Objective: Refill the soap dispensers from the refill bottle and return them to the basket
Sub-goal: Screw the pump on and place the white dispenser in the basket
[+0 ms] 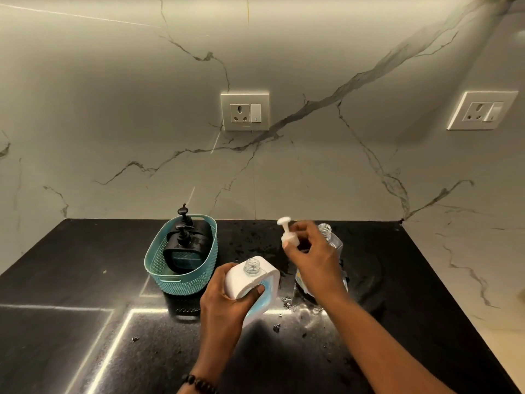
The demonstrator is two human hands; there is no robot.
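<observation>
My left hand (227, 297) grips a white and pale-blue soap dispenser (252, 282) that stands on the black counter with its threaded neck uncovered. Just above and right of it, my right hand (312, 260) pinches the white pump head (287, 233), lifted clear of the neck. Behind my right hand stands a clear refill bottle (331, 240) with no cap, its lower part hidden by the hand. To the left, a teal woven basket (181, 282) holds two black pump dispensers (181, 245).
The black stone counter (85, 280) ends at a marble wall at the back and on the right. Small crumbs and wet spots (287, 304) lie beside the dispenser. Two wall sockets (245, 111) sit above the counter.
</observation>
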